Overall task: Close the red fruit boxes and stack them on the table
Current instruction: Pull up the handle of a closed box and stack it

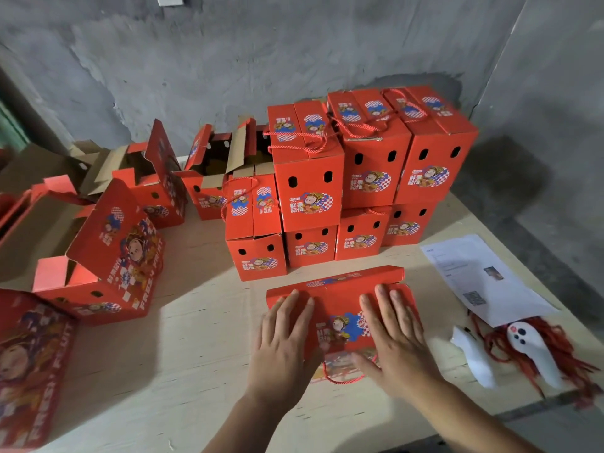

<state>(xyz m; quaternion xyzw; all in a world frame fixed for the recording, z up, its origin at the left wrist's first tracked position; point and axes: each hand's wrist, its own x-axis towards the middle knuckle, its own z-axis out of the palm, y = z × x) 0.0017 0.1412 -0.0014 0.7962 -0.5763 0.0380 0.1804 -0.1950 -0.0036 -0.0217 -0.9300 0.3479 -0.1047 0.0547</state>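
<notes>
Head view: two flat hands (284, 341) (392, 338) press one red box (340, 299).

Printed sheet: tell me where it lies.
The printed sheet lies at the right of the head view on the table, right of the stacked boxes, above the red cords.

Both hands (340, 341) flat on red box (340, 308); closed boxes (359, 178) stacked behind.

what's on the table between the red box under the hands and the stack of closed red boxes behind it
Nothing: in the head view, only a bare strip of tabletop separates the red box under the hands from the stack of closed red boxes.
</notes>
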